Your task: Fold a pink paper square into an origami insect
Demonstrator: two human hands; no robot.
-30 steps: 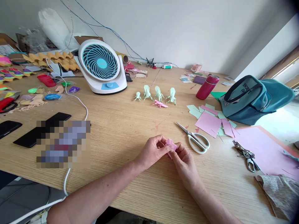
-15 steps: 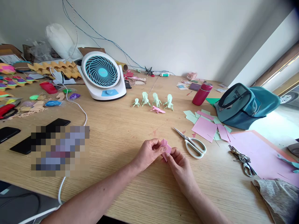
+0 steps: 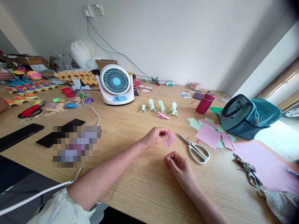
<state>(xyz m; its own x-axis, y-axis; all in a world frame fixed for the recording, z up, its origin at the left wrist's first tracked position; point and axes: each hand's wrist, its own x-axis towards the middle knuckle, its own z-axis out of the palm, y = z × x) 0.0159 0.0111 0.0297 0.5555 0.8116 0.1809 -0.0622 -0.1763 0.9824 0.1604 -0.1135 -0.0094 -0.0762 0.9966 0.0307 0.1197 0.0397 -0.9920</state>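
Observation:
My left hand (image 3: 155, 137) pinches a small folded pink paper piece (image 3: 170, 139) and holds it just above the wooden table (image 3: 130, 177). My right hand (image 3: 178, 165) rests on the table a little nearer to me, fingers curled in, with nothing visible in them. White-handled scissors (image 3: 195, 148) lie just right of the pink piece. Beyond it stand several pale green origami figures (image 3: 161, 107) and one pink figure (image 3: 163, 116).
A white and blue desk fan (image 3: 116, 84) stands at the back. A teal bag (image 3: 247, 115), a red bottle (image 3: 205, 103), pink paper sheets (image 3: 263, 158) and keys (image 3: 249, 171) lie to the right. Black phones (image 3: 20, 136), a white cable and colourful craft bits lie left.
My right hand has let go of the pink paper and dropped back toward me. My left hand lifted the paper away. The view has swung left and up.

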